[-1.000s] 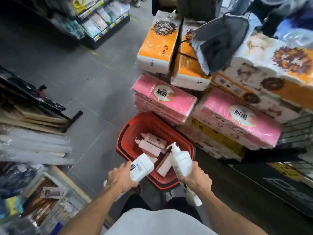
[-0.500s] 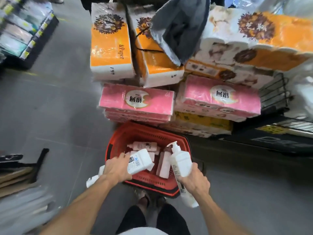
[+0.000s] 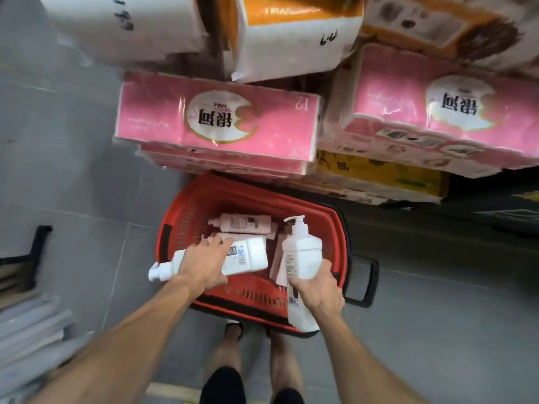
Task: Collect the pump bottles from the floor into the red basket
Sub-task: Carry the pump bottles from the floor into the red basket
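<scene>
1. Basket [image 3: 192,217] sat on floor [image 3: 73,185], centre, just far of person's feet [image 3: 233,330].
2. Paper packs [image 3: 215,121] stacked far of basket, L to R.
3. Bottles [image 3: 245,223] lay flat in basket.
4. L hand [image 3: 204,263] held sideways bottle [image 3: 250,255] over near-left rim, pump outside.
5. R hand [image 3: 318,290] held upright bottle [image 3: 302,249] over right side.

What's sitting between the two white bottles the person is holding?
In the head view, a pink bottle lies in the red basket between the left white bottle and the right white bottle.
</scene>
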`<state>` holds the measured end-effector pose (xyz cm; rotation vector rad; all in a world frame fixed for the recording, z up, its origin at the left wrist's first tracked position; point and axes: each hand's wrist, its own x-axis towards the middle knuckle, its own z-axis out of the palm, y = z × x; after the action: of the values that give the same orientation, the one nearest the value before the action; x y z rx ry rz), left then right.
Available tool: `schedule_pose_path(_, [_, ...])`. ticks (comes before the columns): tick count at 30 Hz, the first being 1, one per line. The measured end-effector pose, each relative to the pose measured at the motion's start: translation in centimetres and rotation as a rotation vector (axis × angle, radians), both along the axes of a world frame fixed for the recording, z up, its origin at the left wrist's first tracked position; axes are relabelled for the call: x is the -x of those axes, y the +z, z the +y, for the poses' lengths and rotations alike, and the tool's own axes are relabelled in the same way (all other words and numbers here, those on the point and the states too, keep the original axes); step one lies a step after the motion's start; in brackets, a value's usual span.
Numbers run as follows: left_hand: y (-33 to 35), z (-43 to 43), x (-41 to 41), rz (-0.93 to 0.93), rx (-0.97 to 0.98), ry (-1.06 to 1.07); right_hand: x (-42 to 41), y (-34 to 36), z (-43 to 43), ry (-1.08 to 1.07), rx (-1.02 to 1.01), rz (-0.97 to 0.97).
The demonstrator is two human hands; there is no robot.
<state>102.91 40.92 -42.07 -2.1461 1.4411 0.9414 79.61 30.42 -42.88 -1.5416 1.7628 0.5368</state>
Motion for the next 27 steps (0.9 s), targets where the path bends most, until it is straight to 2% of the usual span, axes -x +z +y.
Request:
schedule_pose_path(10, [-12.1,-0.9,-2.2,0.022,-0.037,-0.041,-2.3,-11.9,1.2,-0.114,-0.036,0.037])
schedule_pose_path(20, [-23.9,0.7,-3.1,0.042,-0.103,-0.385,-3.1,-23.9,2.9,-0.270,-0.105,-0.003])
schedule_pose_path(27, [-30.2,2.5,-1.6,0.067,-0.140,-0.419,-4.7,-30.3,2.8,-0.296,-0.091,-0.039])
